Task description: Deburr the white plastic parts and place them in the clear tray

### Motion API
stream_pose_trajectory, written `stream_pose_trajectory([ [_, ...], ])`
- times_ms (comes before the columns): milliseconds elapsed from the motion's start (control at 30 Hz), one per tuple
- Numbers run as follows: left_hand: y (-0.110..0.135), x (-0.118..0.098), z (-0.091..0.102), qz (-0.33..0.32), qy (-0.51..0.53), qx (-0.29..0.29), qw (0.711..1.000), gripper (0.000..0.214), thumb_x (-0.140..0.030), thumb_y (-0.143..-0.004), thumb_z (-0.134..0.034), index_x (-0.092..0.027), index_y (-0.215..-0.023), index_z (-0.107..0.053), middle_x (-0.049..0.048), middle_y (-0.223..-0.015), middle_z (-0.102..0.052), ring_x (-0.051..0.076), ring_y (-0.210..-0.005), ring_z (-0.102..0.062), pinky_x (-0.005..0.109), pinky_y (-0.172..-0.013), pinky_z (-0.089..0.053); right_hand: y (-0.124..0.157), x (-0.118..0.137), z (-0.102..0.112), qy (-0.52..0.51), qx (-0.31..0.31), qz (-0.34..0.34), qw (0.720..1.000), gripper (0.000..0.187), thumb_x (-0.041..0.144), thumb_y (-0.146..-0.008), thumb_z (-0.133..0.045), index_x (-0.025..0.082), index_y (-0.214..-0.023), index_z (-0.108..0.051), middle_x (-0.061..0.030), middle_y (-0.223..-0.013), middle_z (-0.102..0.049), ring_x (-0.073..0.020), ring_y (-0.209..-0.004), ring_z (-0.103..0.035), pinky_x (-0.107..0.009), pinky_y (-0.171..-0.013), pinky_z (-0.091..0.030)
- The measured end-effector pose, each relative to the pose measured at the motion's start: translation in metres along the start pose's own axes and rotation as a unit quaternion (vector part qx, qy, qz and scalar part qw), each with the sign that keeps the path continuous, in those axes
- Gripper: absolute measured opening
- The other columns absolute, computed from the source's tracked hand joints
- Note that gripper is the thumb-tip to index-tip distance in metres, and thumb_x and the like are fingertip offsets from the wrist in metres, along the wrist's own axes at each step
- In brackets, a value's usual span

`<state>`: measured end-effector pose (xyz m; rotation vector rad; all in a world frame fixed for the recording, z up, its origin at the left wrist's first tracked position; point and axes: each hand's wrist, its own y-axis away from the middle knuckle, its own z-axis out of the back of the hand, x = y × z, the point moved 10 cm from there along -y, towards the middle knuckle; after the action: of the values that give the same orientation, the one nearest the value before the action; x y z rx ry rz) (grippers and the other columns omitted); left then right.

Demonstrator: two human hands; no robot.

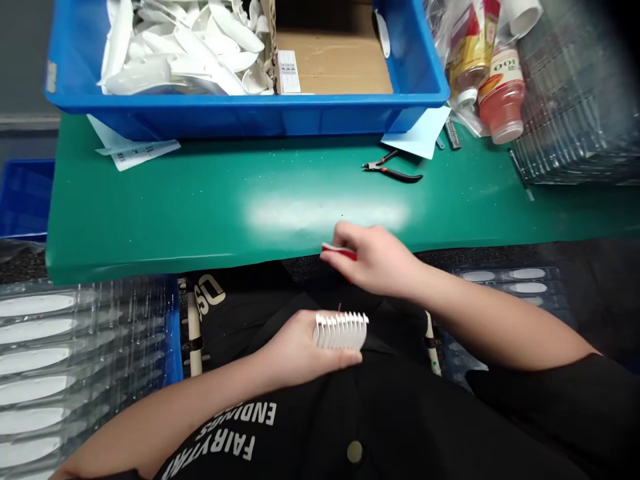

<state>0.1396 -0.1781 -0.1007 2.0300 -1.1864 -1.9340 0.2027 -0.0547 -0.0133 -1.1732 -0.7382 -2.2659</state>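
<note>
Over my lap, my left hand (313, 350) is closed around a row of white curved plastic pieces (343, 331), stacked side by side with small tabs along their upper edge. Just above it, at the front edge of the table, my right hand (375, 257) pinches a small red tool with a pale edge (340, 251). Most of that tool lies hidden in my fingers, so its kind does not show. The two hands are apart. On the table beyond my right hand lie side cutters (393, 170) with black and orange handles.
A blue bin (240, 110) with white plastic pieces (185, 47) and cardboard stands at the back of the green table (175, 213). Bottles (503, 93) and stacked clear trays (575, 113) are at right. More trays (110, 360) stand at lower left. Papers (133, 152) stick out below the bin.
</note>
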Motion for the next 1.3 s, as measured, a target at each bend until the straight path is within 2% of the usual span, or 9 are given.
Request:
stream_pose_trajectory([
  [133, 0.001, 0.004, 0.002, 0.023, -0.023, 0.004, 0.999, 0.043, -0.044, -0.074, -0.090, -0.016, -0.103, -0.079, 0.0079, -0.097, -0.079, 0.027, -0.091, -0.075, 0.034, -0.079, -0.061, 0.010, -0.007, -0.016, -0.104, 0.106, -0.017, 0.989, 0.034, 0.044, -0.090, -0.076, 0.020, -0.080, -0.055, 0.0032, -0.066, -0.060, -0.0117, -0.058, -0.051, -0.023, -0.052, -0.034],
  [233, 0.002, -0.001, -0.001, 0.010, -0.026, 0.024, 0.999, 0.044, -0.042, -0.075, -0.089, -0.018, -0.111, -0.079, 0.0068, -0.101, -0.080, 0.026, -0.092, -0.076, 0.033, -0.082, -0.061, 0.016, -0.021, -0.003, -0.119, 0.040, -0.062, 0.990, 0.037, 0.046, -0.090, -0.076, 0.021, -0.079, -0.051, 0.0041, -0.063, -0.057, -0.0112, -0.056, -0.048, -0.022, -0.050, -0.032],
  [367, 0.003, -0.007, 0.000, 0.000, -0.083, 0.012, 0.996, 0.037, -0.042, -0.075, -0.089, -0.015, -0.100, -0.080, 0.0050, -0.085, -0.078, 0.022, -0.076, -0.073, 0.027, -0.066, -0.057, 0.028, -0.021, -0.020, -0.179, 0.118, -0.049, 0.976, 0.037, 0.049, -0.091, -0.076, 0.020, -0.082, -0.054, 0.0044, -0.064, -0.057, -0.0108, -0.055, -0.048, -0.022, -0.050, -0.034],
  [467, 0.004, -0.014, -0.008, -0.032, -0.067, 0.038, 0.996, 0.039, -0.037, -0.078, -0.087, -0.019, -0.111, -0.080, 0.0044, -0.098, -0.080, 0.023, -0.087, -0.076, 0.028, -0.076, -0.060, 0.028, -0.026, 0.003, -0.117, 0.011, -0.044, 0.992, 0.036, 0.047, -0.094, -0.072, 0.020, -0.080, -0.052, 0.0059, -0.061, -0.053, -0.0096, -0.054, -0.045, -0.022, -0.049, -0.030],
  [600, 0.005, -0.015, -0.007, -0.042, -0.090, 0.030, 0.995, 0.037, -0.040, -0.078, -0.088, -0.017, -0.106, -0.081, 0.0061, -0.096, -0.080, 0.026, -0.090, -0.076, 0.030, -0.079, -0.062, 0.028, -0.005, -0.016, -0.133, 0.121, 0.015, 0.984, 0.034, 0.045, -0.094, -0.071, 0.020, -0.082, -0.053, 0.0046, -0.065, -0.057, -0.0103, -0.056, -0.048, -0.022, -0.051, -0.032],
  [933, 0.006, -0.016, -0.006, -0.051, -0.070, 0.023, 0.996, 0.041, -0.039, -0.078, -0.087, -0.020, -0.113, -0.079, 0.0062, -0.105, -0.080, 0.026, -0.095, -0.076, 0.033, -0.085, -0.064, 0.007, 0.013, -0.009, -0.080, 0.046, 0.029, 0.995, 0.032, 0.037, -0.093, -0.072, 0.021, -0.078, -0.048, 0.0060, -0.063, -0.053, -0.0094, -0.055, -0.043, -0.023, -0.051, -0.027],
  [1033, 0.005, -0.018, -0.002, -0.059, -0.082, 0.001, 0.995, 0.039, -0.039, -0.077, -0.088, -0.017, -0.109, -0.080, 0.0080, -0.104, -0.080, 0.026, -0.092, -0.076, 0.032, -0.078, -0.063, 0.009, 0.015, -0.028, -0.106, 0.142, 0.039, 0.983, 0.032, 0.040, -0.092, -0.073, 0.020, -0.079, -0.052, 0.0049, -0.066, -0.056, -0.0103, -0.058, -0.047, -0.023, -0.053, -0.030],
  [1167, 0.005, -0.018, -0.007, -0.065, -0.088, 0.029, 0.994, 0.036, -0.038, -0.081, -0.086, -0.019, -0.111, -0.080, 0.0060, -0.103, -0.080, 0.024, -0.091, -0.076, 0.031, -0.081, -0.063, 0.009, 0.001, -0.009, -0.103, 0.045, 0.011, 0.994, 0.032, 0.041, -0.093, -0.071, 0.020, -0.080, -0.050, 0.0050, -0.066, -0.055, -0.0102, -0.057, -0.046, -0.023, -0.053, -0.029],
  [1300, 0.004, -0.016, -0.002, -0.060, -0.102, 0.013, 0.993, 0.035, -0.039, -0.081, -0.086, -0.018, -0.108, -0.080, 0.0061, -0.100, -0.080, 0.025, -0.092, -0.076, 0.030, -0.080, -0.062, 0.022, -0.007, -0.023, -0.150, 0.121, -0.010, 0.981, 0.036, 0.045, -0.091, -0.075, 0.020, -0.080, -0.053, 0.0045, -0.065, -0.057, -0.0106, -0.057, -0.047, -0.023, -0.052, -0.030],
])
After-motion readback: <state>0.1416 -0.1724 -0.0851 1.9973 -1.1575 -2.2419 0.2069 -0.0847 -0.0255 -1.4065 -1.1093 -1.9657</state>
